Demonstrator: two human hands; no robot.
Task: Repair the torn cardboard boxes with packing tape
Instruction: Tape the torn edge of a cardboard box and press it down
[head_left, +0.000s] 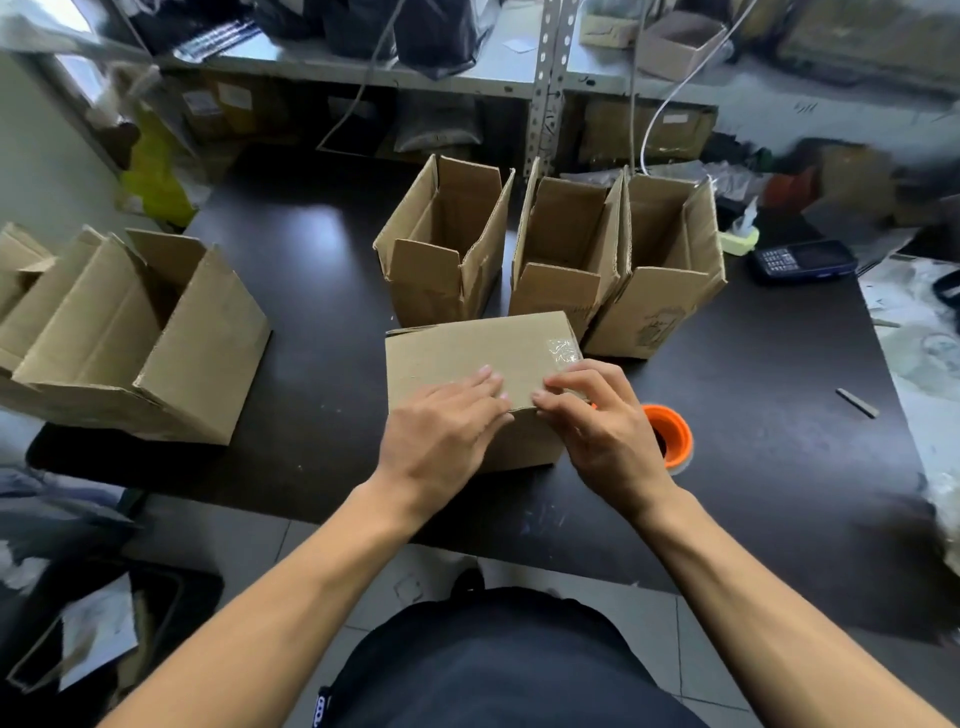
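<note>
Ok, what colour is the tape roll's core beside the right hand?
Orange, on the tape roll by the right hand; the head view shows it.

We are wearing no sleeves: both forearms, behind the left hand (441, 431) and right hand (602, 426), are showing bare. Dark clothing is covering our lap below the wrists.

Around the plain brown cardboard box (467, 358) on the black table (291, 291): an orange-cored tape roll (670, 436) just right, a dark-blue phone (802, 261) far right.
</note>
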